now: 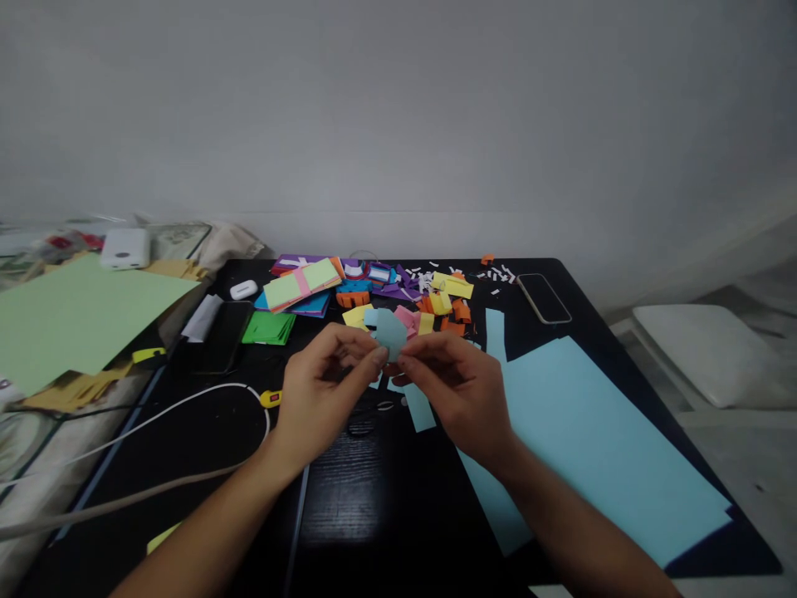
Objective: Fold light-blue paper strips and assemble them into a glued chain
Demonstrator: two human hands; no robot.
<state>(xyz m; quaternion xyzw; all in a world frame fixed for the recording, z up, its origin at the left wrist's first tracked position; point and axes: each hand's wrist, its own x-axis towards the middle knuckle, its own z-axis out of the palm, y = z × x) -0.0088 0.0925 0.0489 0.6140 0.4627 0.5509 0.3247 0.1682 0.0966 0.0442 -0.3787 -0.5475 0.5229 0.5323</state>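
Observation:
My left hand [327, 384] and my right hand [457, 389] meet above the middle of a black table [349, 507]. Together they pinch a small light-blue paper piece [389, 330], which stands up between the fingertips. Both hands are closed in a pinch on it. Under the hands lie light-blue paper strips [418, 407] and what looks like a pair of scissors [367, 415], partly hidden.
A large light-blue sheet [598, 440] covers the table's right side. Several coloured paper pieces [374, 295] are heaped at the back, beside a phone [544, 297] and another dark phone [221, 336]. A white cable [155, 415] and a green sheet [75, 316] lie left.

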